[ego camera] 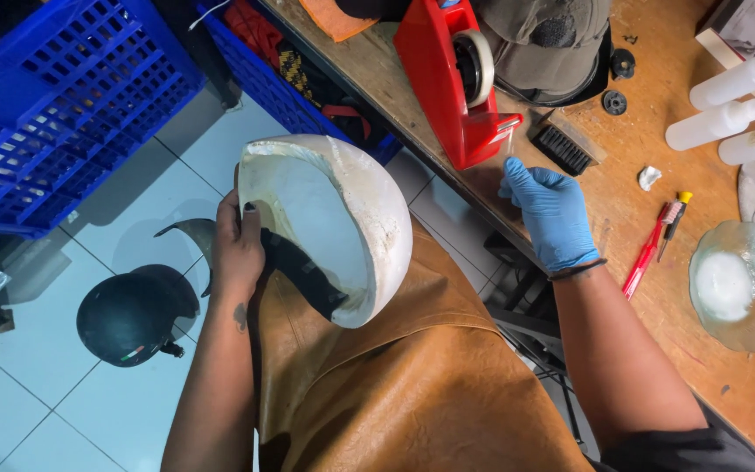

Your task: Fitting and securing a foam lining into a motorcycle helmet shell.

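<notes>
A floor of pale glossy square tiles [133, 188] with thin dark joints mirrors soft light beneath stacked blue slatted plastic crates [54, 105], while a scuffed, stained brown wooden worktop [631, 210] runs diagonally along the right side.

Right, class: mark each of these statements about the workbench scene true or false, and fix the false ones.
1. The left hand holds a white helmet shell. True.
2. The right hand is bare. False: it wears a blue glove.
3. The right hand is at the red tape dispenser. True.
4. The black helmet sits on the wooden bench. False: it lies on the tiled floor.
5. The crates are green. False: blue.
</notes>
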